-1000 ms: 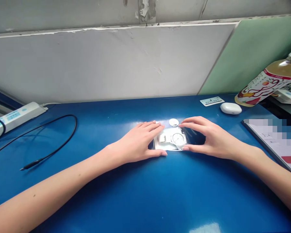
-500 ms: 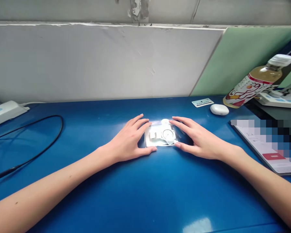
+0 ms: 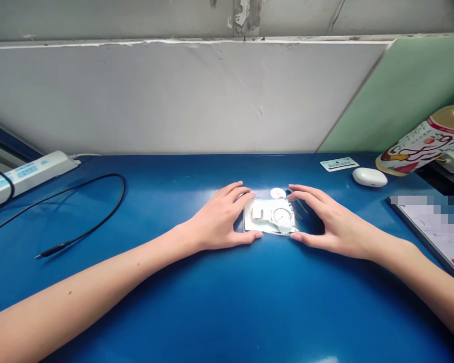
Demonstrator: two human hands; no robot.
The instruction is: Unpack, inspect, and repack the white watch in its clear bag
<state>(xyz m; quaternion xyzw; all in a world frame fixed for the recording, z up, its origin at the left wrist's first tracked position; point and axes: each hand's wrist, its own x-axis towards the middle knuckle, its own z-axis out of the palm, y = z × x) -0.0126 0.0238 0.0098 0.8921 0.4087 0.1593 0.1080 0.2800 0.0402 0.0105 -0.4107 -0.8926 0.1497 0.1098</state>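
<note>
A small clear plastic pouch (image 3: 271, 216) with white parts inside, one round and one blocky, lies flat on the blue table (image 3: 227, 302). My left hand (image 3: 220, 221) rests at the pouch's left edge, fingers stretched out and touching it. My right hand (image 3: 327, 220) cups the right edge, with thumb and fingertips on the pouch. A small white round disc (image 3: 277, 192) lies loose on the table just behind the pouch, between my fingertips.
A white power strip (image 3: 22, 177) and a black cable (image 3: 79, 222) lie at the left. At the right are a white label card (image 3: 339, 164), a white oval case (image 3: 370, 177), a tipped drink bottle (image 3: 427, 141) and a printed sheet (image 3: 439, 227). A white board stands behind.
Both hands stay at the two sides of the pouch. The view swung right and then back left; the pouch and disc lie as before.
</note>
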